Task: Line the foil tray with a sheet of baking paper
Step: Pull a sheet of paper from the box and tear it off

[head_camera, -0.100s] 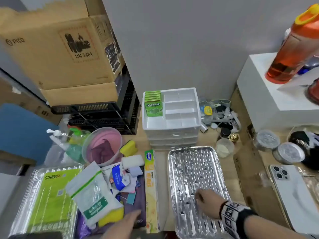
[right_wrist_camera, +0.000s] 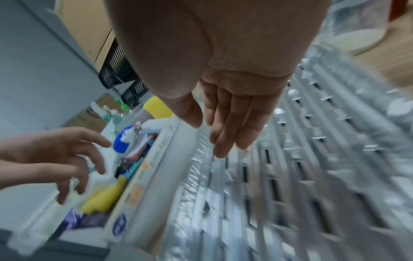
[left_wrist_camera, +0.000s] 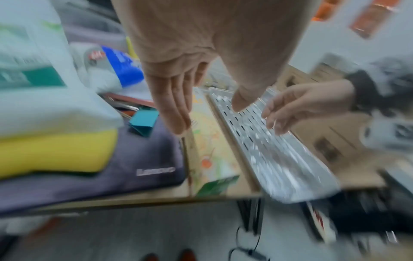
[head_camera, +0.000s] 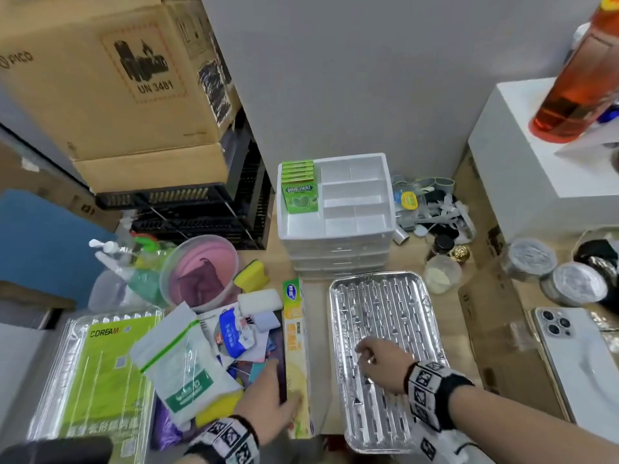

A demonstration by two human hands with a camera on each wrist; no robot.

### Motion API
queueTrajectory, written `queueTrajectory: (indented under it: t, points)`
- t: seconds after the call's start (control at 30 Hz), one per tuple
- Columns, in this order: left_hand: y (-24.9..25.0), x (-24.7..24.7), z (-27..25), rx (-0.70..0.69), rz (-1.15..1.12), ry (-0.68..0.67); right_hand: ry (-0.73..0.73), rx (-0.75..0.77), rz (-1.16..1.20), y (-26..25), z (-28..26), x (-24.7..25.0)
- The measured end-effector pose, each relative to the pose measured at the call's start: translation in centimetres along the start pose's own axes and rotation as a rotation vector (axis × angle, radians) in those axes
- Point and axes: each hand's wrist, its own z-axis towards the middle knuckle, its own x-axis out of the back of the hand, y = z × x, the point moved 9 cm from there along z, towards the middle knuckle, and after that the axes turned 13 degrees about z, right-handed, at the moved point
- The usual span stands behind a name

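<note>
The ribbed foil tray (head_camera: 385, 316) lies on the wooden table in front of me, empty. Left of it lies the long yellow-green baking paper box (head_camera: 294, 329), closed. My left hand (head_camera: 271, 390) hovers over the box's near end with straight fingers, holding nothing; the left wrist view shows the left hand (left_wrist_camera: 201, 109) above the box (left_wrist_camera: 208, 150) beside the tray (left_wrist_camera: 279, 153). My right hand (head_camera: 371, 356) hangs over the tray's middle, fingers relaxed and empty. In the right wrist view the right hand (right_wrist_camera: 223, 127) is just above the tray (right_wrist_camera: 312, 159).
Clutter fills the left: a zip bag (head_camera: 181, 360), sponges (head_camera: 251, 276), a pink bowl (head_camera: 201, 272) and a pack of foil trays (head_camera: 100, 380). A white drawer unit (head_camera: 338, 229) stands behind the tray. A phone (head_camera: 582, 363) and lidded cups (head_camera: 529, 259) sit on the right.
My left hand has come forward from the near edge over the end of the baking paper box. The right hand stays above the tray.
</note>
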Motion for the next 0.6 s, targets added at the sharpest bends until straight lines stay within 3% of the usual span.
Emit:
queueTrajectory:
  t: [0.1, 0.17, 0.33, 0.6]
  points:
    - [1.1, -0.9, 3.5, 0.135, 0.047, 0.005, -0.007, 0.017, 0.088, -3.1, 2.0, -1.8]
    - [0.7, -1.9, 4.9, 0.206, 0.116, -0.016, -0.035, 0.017, 0.008, -3.9, 3.1, -3.3]
    - [-0.1, -3.0, 6.7, 0.285, 0.16, -0.057, -0.103, -0.064, -0.08, -4.4, 5.4, -5.8]
    - [-0.5, -2.7, 7.7, 0.361, 0.052, -0.022, -0.014, -0.109, 0.041, -5.4, 7.2, -6.1]
